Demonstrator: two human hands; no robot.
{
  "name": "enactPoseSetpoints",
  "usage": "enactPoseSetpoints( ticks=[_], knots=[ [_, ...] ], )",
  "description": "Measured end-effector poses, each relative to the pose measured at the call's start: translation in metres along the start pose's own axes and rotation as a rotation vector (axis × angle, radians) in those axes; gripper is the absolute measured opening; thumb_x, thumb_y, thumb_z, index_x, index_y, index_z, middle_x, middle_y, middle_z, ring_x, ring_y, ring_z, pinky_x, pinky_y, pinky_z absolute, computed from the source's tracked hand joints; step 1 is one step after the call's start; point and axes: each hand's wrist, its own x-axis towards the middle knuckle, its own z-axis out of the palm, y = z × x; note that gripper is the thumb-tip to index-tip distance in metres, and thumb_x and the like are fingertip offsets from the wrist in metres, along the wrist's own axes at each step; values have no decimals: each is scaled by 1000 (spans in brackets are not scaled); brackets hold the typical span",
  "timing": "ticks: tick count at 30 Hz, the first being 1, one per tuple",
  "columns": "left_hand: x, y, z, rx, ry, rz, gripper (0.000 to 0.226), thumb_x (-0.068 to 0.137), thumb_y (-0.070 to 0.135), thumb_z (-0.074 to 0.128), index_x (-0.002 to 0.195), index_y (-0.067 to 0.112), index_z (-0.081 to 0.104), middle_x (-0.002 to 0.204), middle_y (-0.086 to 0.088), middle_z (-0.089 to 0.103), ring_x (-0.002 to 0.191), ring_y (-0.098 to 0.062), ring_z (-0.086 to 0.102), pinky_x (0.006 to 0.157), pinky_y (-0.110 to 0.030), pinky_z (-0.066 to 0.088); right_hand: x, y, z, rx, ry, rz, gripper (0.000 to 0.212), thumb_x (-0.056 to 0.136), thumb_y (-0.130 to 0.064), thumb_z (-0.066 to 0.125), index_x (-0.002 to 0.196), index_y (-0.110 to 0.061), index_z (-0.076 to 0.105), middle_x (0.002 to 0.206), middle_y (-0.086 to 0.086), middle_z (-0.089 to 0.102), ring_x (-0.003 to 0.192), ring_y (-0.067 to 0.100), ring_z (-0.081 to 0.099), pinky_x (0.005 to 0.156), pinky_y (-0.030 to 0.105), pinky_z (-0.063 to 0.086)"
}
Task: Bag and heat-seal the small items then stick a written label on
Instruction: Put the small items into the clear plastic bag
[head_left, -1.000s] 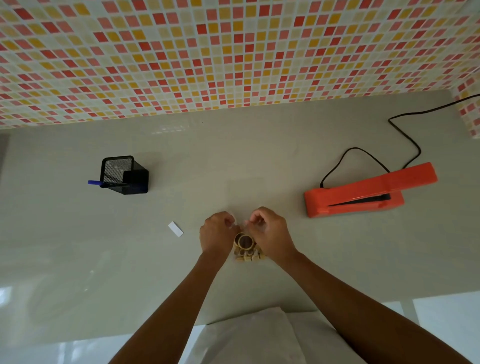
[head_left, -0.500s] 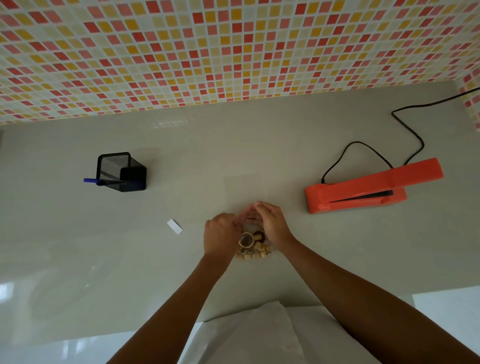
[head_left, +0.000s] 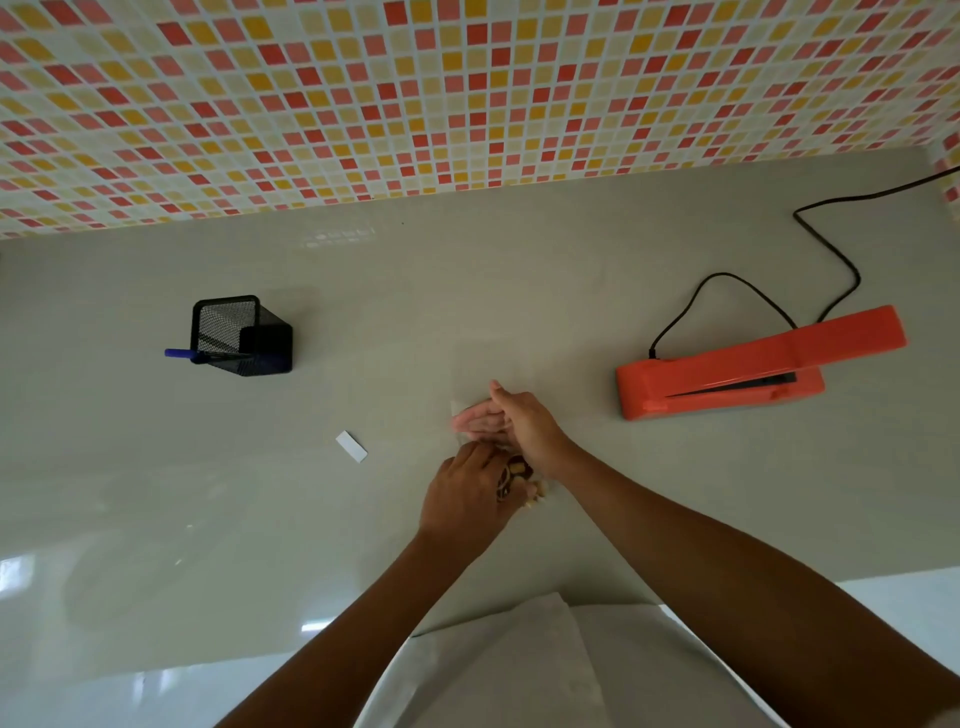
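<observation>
Since a second ago the right hand (head_left: 511, 423) has slid forward, fingers straight, apparently into a clear bag (head_left: 488, 374) near the table's middle. The left hand (head_left: 465, 491) has curled over the items (head_left: 522, 480) at the bag's mouth, so bagging seems underway; sealer (head_left: 748, 369) and label (head_left: 351, 446) lie untouched.

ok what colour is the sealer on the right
Orange-red, with a black cord; the sealer shows clearly in the head view.
</observation>
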Motion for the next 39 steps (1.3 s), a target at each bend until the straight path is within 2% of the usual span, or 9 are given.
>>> enactPoseSetpoints(
  ticks=[6, 11, 18, 23, 25, 27, 29, 32, 39],
  knots=[
    [-3, 1, -6, 28, -17, 48, 57, 84, 67, 45, 115, 23, 64, 113, 6, 65, 105, -13, 58, 84, -28, 51, 12, -14, -5, -61, -35, 3, 69, 106, -45, 26, 113, 10, 67, 109, 26, 71, 106, 29, 71, 100, 47, 52],
    [-3, -2, -9, 36, -13, 66, 56, 82, 68, 51, 107, 20, 67, 107, 5, 65, 102, -14, 59, 82, -27, 50, 33, -32, -16, 52, 25, -36, 72, 104, -49, 25, 112, 11, 66, 115, 28, 69, 110, 32, 69, 101, 43, 52],
    [-1, -2, -15, 12, -79, 49, 63, 81, 72, 46, 116, 22, 63, 117, 6, 62, 110, -14, 56, 90, -28, 47, 44, -33, -14, 8, 115, -147, 71, 105, -48, 28, 114, 12, 66, 111, 24, 72, 104, 26, 72, 90, 32, 58],
    [-3, -3, -16, 12, -77, 52, 61, 81, 71, 47, 116, 24, 63, 117, 6, 61, 110, -12, 55, 92, -27, 47, 61, -61, -27, 54, 249, -244, 65, 107, -40, 28, 117, 14, 62, 120, 30, 66, 113, 31, 66, 99, 35, 53],
    [-3, -4, -15, 8, -75, 49, 60, 81, 71, 48, 115, 25, 63, 116, 7, 61, 110, -12, 55, 92, -27, 47, 64, -70, -25, 52, 262, -274, 63, 107, -39, 28, 114, 11, 65, 120, 29, 65, 112, 27, 67, 103, 35, 51],
    [-4, -4, -15, 2, -73, 45, 59, 80, 72, 48, 114, 26, 63, 115, 8, 61, 108, -12, 56, 91, -27, 47, 58, -72, -13, 38, 201, -278, 65, 106, -42, 27, 106, 7, 70, 113, 25, 70, 104, 22, 71, 95, 30, 55],
    [-5, -3, -16, 1, -80, 45, 59, 80, 72, 48, 114, 26, 62, 115, 8, 60, 109, -11, 55, 92, -26, 47, 46, -61, 0, -20, 102, -256, 71, 103, -48, 26, 104, 8, 71, 106, 23, 73, 101, 25, 73, 91, 33, 57],
    [-4, -3, -17, 3, -111, 49, 61, 81, 73, 48, 119, 27, 61, 119, 9, 59, 113, -11, 53, 94, -26, 44, 24, -29, 10, -102, 32, -218, 79, 97, -58, 26, 106, 6, 72, 104, 20, 75, 101, 26, 73, 95, 41, 56],
    [-5, -3, -16, 23, -121, 43, 64, 78, 75, 44, 118, 27, 61, 116, 9, 61, 108, -10, 55, 90, -25, 46, -3, 13, 5, -33, 131, -230, 76, 103, -50, 24, 103, 9, 72, 104, 20, 75, 102, 28, 72, 92, 38, 57]
  ],
)
